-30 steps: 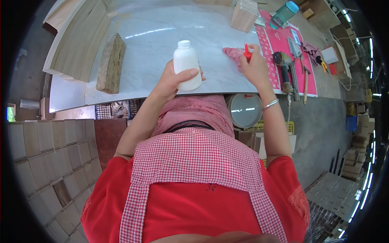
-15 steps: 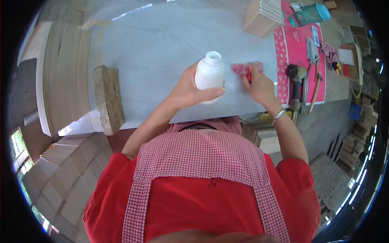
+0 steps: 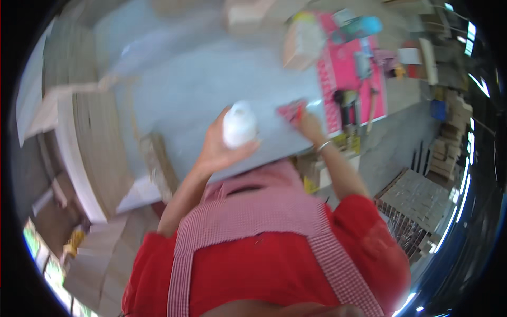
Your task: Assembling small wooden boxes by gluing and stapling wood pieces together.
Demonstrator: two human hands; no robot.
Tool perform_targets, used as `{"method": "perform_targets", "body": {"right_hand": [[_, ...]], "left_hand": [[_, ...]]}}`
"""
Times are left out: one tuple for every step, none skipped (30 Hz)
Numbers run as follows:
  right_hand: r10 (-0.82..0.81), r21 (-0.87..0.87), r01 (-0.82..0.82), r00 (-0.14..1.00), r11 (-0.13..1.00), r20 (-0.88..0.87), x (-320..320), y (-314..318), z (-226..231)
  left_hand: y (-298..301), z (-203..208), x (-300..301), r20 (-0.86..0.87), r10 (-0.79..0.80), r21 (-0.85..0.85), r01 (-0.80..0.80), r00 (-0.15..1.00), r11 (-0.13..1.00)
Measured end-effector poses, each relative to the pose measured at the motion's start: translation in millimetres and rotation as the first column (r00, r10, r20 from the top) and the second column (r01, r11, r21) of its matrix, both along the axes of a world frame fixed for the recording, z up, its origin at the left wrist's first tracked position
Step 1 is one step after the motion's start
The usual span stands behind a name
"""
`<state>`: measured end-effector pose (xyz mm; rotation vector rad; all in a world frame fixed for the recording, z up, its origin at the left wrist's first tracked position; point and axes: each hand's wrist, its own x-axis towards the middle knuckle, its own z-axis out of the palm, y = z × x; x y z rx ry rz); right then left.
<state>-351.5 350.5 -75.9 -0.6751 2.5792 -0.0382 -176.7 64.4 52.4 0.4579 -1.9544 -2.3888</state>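
A white plastic bottle with an open narrow neck is in my left hand. The fingers wrap round its side and the thumb lies across its lower front. The bottle is held above the grey tabletop. To the right, my right hand is closed at a crumpled pink cloth by the tabletop. A small bright red thing shows at its fingertips, too blurred to name.
Right of my right hand lies a pink patterned mat with a hammer, a power tool and a teal bottle. A light wooden block stands near its edge. At left are a rough wood block and stacked boards.
The whole view has swung and blurred, with the table's things shifting left. The bottle stays in my left hand. My right hand remains at the pink cloth, whose shape has changed.
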Motion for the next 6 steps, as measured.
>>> {"method": "perform_targets", "body": {"right_hand": [[-0.073, 0.021, 0.072, 0.997, 0.997, 0.015, 3, 4, -14], [-0.11, -0.017, 0.111, 0.992, 0.994, 0.065, 7, 0, -9], [-0.103, 0.013, 0.102, 0.993, 0.995, 0.06, 6, 4, -22], [-0.123, -0.03, 0.126, 0.989, 0.992, 0.088, 4, -3, -12], [-0.062, -0.158, 0.067, 0.997, 0.985, 0.036, 1, -1, -6], [0.008, -0.276, -0.015, 1.0, 0.961, -0.029, -6, 5, -9]], "left_hand": [[0, -3, 2, -0.043, 0.013, -0.015, -0.014, 0.999, 1.0], [-6, 3, 4, -0.011, -0.043, -0.038, 0.042, 0.999, 0.998], [-6, 11, 5, 0.029, -0.029, 0.059, 0.027, 0.999, 0.998], [-5, 12, 7, 0.004, -0.044, 0.011, 0.044, 0.999, 0.999], [-6, 10, 5, -0.02, -0.063, -0.039, 0.062, 0.998, 0.997], [-1, 24, -27, -0.102, -0.104, -0.066, 0.098, 0.989, 0.993]]}}
